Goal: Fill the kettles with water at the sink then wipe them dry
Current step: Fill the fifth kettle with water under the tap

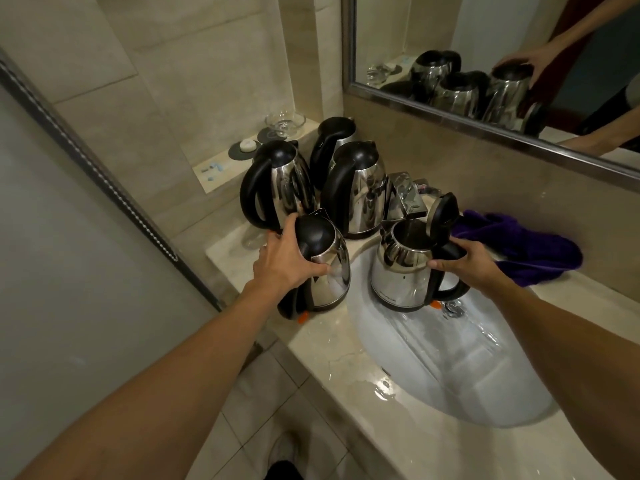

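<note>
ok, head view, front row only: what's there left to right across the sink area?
left hand → closed kettle on the counter → open-lid kettle over the sink → right hand → purple cloth

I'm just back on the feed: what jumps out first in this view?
Five steel kettles crowd the counter left of the sink. The right hand grips the handle of the open-lidded kettle held in the basin under the tap, while the left hand holds the top of a closed kettle on the counter edge. A purple cloth lies to the right.
</note>
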`<state>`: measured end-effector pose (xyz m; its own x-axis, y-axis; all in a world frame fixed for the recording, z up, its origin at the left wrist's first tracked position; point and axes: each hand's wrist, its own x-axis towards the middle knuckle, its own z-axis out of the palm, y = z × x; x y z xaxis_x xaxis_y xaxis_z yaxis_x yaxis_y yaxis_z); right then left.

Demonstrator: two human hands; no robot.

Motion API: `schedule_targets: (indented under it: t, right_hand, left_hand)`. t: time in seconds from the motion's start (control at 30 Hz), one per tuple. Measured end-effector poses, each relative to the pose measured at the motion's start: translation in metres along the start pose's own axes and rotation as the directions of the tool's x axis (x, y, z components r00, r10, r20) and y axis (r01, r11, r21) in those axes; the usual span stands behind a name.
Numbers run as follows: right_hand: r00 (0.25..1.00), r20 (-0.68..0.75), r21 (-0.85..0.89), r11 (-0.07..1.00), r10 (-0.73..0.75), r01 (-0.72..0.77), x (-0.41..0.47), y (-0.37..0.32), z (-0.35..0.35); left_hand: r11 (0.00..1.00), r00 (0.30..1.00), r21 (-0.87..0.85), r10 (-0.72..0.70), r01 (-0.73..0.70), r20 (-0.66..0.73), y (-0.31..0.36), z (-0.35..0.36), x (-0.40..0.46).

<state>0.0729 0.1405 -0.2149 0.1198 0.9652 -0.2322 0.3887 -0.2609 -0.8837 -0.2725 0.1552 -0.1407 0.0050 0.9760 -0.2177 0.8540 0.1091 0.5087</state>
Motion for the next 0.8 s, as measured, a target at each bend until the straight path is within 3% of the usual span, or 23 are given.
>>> schedule_targets:
  t: [0.3,0.8]
  right_hand:
    - [1.0,0.006,0.018,1.0,-0.006,0.006,0.0,-0.003,0.001]
    - [1.0,-0.014,-0.004,1.0,0.004,-0.004,0.0,0.0,-0.001]
  left_hand:
    - [1.0,1.0,-0.026,-0.016,0.016,-0.011,0.001,0.004,0.003]
    - [0.98,0.998,0.198,0.022,-0.011,-0.055,-0.004,-0.007,0.0]
